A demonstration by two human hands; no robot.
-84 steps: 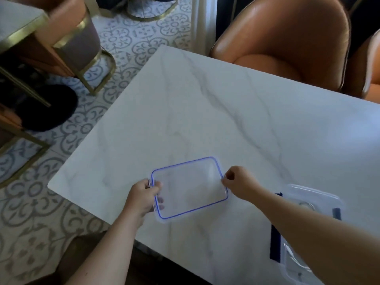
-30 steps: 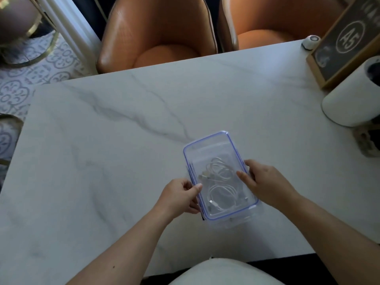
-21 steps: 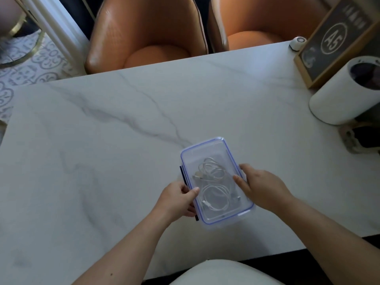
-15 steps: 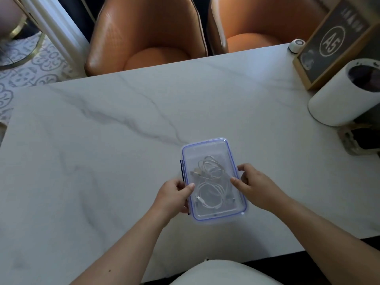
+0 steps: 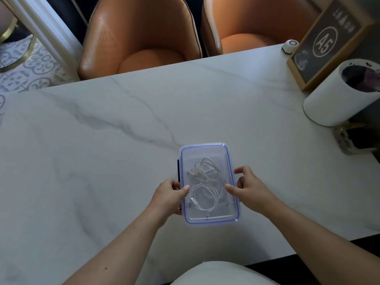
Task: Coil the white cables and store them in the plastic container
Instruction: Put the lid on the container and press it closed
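A clear plastic container (image 5: 207, 220) with a blue-rimmed lid on top sits on the white marble table (image 5: 102, 161) near its front edge. Two coiled white cables (image 5: 205, 186) show through the lid. My left hand (image 5: 169, 197) grips the container's left side, thumb on the lid's edge. My right hand (image 5: 249, 192) is at the right side, thumb resting on the lid, fingers spread and partly lifted off the edge. A dark blue latch (image 5: 178, 170) sticks out on the left side.
At the right stand a white cylinder (image 5: 337, 99), a framed "A5" sign (image 5: 327, 42), a small white round object (image 5: 290, 46) and a glass holder (image 5: 355, 138). Two orange chairs (image 5: 141, 38) face the far edge.
The lid, held alone over the table earlier, now sits on the container with the cables inside. The container has turned straighter, and my right fingers have lifted off its edge.
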